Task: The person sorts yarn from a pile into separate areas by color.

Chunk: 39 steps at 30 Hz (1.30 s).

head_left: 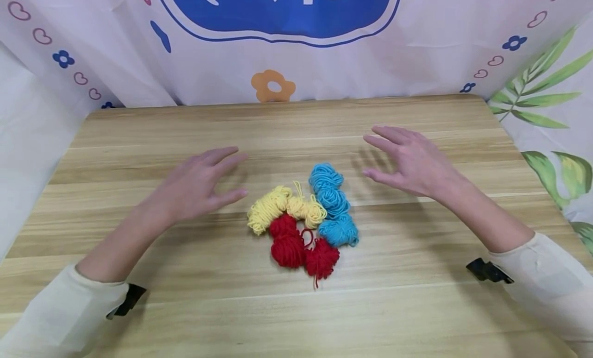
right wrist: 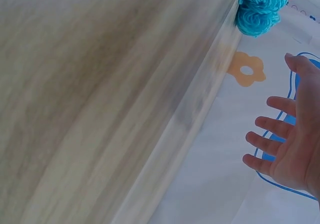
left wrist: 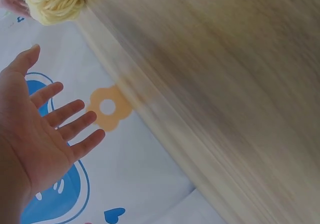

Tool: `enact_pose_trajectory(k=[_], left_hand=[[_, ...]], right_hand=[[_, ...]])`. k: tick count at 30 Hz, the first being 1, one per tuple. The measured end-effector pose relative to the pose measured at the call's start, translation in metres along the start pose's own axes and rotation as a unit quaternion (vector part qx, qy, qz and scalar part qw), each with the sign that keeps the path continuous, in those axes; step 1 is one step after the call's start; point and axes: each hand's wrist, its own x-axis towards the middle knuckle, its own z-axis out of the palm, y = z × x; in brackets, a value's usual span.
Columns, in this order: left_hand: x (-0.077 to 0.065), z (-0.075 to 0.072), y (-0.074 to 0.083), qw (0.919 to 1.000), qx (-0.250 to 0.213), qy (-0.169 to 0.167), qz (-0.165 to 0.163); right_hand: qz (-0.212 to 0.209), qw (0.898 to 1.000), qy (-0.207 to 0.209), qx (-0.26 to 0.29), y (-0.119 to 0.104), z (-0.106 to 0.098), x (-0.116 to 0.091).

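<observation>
Small yarn bundles lie together in the middle of the wooden table (head_left: 222, 296). Yellow yarn (head_left: 269, 208) is on the left of the group, blue yarn (head_left: 333, 202) on the right, and red yarn (head_left: 288, 249) at the near side. My left hand (head_left: 192, 185) hovers left of the yellow yarn, fingers spread, apart from it. To the right of the blue yarn is my right hand (head_left: 412, 159), also spread and holding nothing. Both wrist views show an empty palm, with yellow yarn (left wrist: 55, 2) above the left hand and blue yarn (right wrist: 260, 8) above the right.
A white printed cloth (head_left: 213, 69) with a blue emblem and an orange flower (head_left: 273, 86) hangs behind the table's far edge. Green leaves (head_left: 537, 90) are printed at the right. Black straps (head_left: 489, 271) show at the sleeve cuffs.
</observation>
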Motion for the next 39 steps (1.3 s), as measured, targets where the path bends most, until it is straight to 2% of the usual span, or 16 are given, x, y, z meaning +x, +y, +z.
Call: enact_pose_trajectory(k=[19,39], left_hand=[[0.002,0.002,0.010,0.9978,-0.003,0.039,0.054],[0.005,0.004,0.022,0.9961,-0.022,0.028,0.081]], right_hand=[[-0.007,1.000,0.000,0.006,-0.009,0.004,0.003],[-0.042,0.999,0.019,0.020,-0.023,0.007,0.006]])
